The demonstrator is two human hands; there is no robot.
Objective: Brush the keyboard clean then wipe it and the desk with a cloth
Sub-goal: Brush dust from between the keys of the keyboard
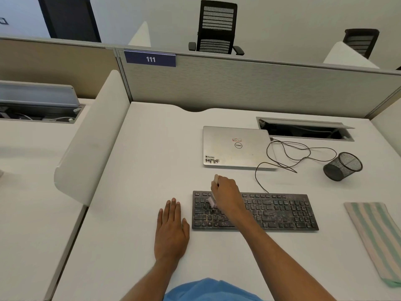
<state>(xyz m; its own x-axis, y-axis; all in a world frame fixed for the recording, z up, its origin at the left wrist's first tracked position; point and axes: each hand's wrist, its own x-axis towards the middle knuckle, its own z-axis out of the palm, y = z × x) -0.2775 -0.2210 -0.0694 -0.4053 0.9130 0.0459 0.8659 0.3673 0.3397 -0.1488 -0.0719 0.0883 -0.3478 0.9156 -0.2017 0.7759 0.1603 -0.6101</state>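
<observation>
Keyboard: black, slim, full-size with a numpad, speckled all over with pale dust and crumbs. Sits flat on the smooth white table, a bit right of centre, near the front edge.

Right hand over the left end of it, grip clamped round a small brush. Pale stubby handle poking out the top of the fist, pinkish bristles down on the keys around the upper letter rows.

Left hand palm-down on the table just beside the keyboard's left edge, fingers straight and close together, grip apart, holding nothing. Thin gap between thumb and keyboard.

Other stuff around:
- Folded cloth, pale green and cream stripes, soft woven look, lying flat by the table's right edge, well apart from the keyboard.
- Closed silver laptop behind the keyboard, matte metal lid with a few stickers.
- Thin black cable looping loosely from the keyboard's back edge up toward the laptop's right side.
- Black wire-mesh pen cup near those loops; hard to tell whether upright or tipped.
- Rectangular cable hatch further back, lid propped open.
- Grey fabric partition along the back with a blue "111" plate, curved white divider on the left.
- Black mesh-backed chair beyond the partition.
</observation>
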